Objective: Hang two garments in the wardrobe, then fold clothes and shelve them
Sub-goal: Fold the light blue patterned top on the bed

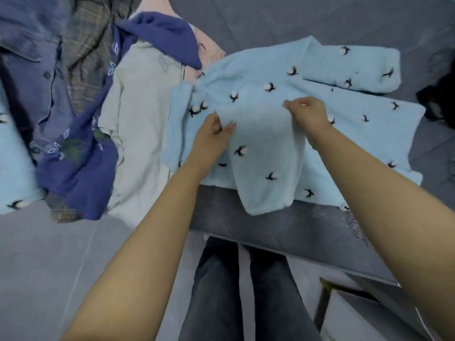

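Observation:
A light blue fleece top [369, 134] with small black-and-white cotton-flower marks lies flat on the grey table [283, 225]. One sleeve [266, 166] is turned inward over the body and hangs past the table's front edge. My left hand [211, 134] pinches the upper left corner of that turned sleeve. My right hand [307, 113] pinches its upper right corner. The other sleeve [349, 70] stretches out to the far right.
A heap of clothes lies at the left: a pale cream garment [140, 134], a dark blue embroidered piece [81, 168], a blue buttoned shirt [32, 77], a plaid garment [91, 45] and something pink [209, 49]. A dark object [438, 102] sits at the right edge. My legs stand below.

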